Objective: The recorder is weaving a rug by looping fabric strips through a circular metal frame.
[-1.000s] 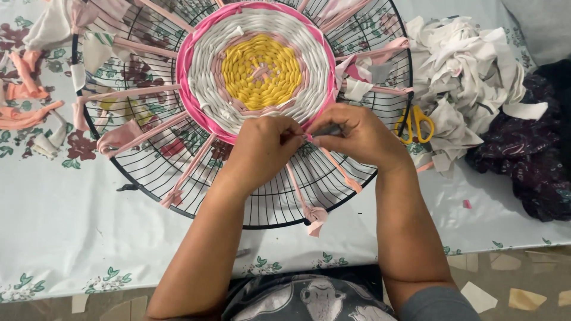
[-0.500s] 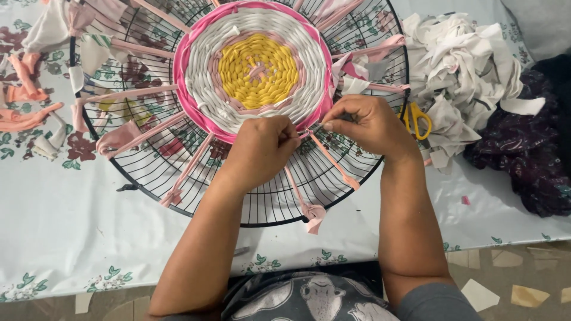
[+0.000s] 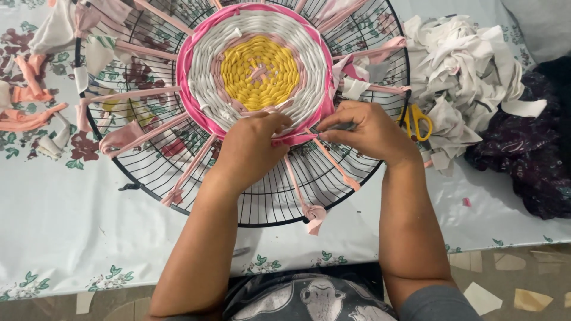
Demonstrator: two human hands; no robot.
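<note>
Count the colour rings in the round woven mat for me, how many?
3 main colours: yellow centre, a wide white ring around it, and a pink outer ring. A thin pale pink line seems to run between yellow and white; the hands hide the lower edge.

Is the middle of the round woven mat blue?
No, the middle of the round woven mat is yellow, ringed by white and pink.

A heap of white and pale grey fabric scraps (image 3: 470, 65) sits at about two o'clock on the white floral-print tablecloth (image 3: 65, 238). Yellow-handled scissors (image 3: 417, 120) lie against the heap's left edge. A crumpled dark purple cloth (image 3: 529, 154) lies at three o'clock, just beside the heap. Peach-orange fabric strips (image 3: 30, 104) lie at nine o'clock, well apart from the scissors.
</note>
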